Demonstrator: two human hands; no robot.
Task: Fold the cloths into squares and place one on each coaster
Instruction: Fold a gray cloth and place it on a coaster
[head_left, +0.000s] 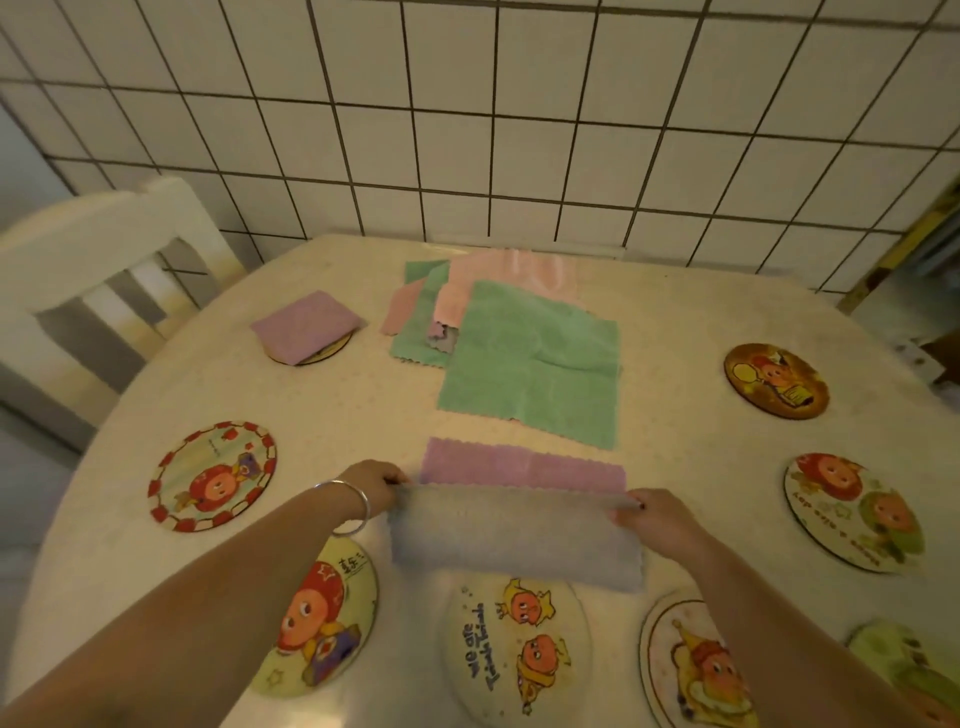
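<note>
A purple cloth (524, 470) lies in front of me with its near half lifted and blurred. My left hand (371, 483) pinches its left corner and my right hand (657, 517) pinches its right corner. Behind it a green cloth (535, 364) lies flat, overlapping a pile of green and pink cloths (441, 306). At the far left a folded purple cloth (306, 325) rests on a coaster (322, 356). Bare cartoon coasters ring the table: left (213, 475), near left (317, 618), near middle (519, 649), near right (685, 660), right (852, 512), far right (776, 379).
The round table (675, 332) has a pale cloth cover and stands against a white tiled wall (519, 130). A white chair (104, 270) stands at the far left. Another coaster (909, 670) shows at the lower right edge.
</note>
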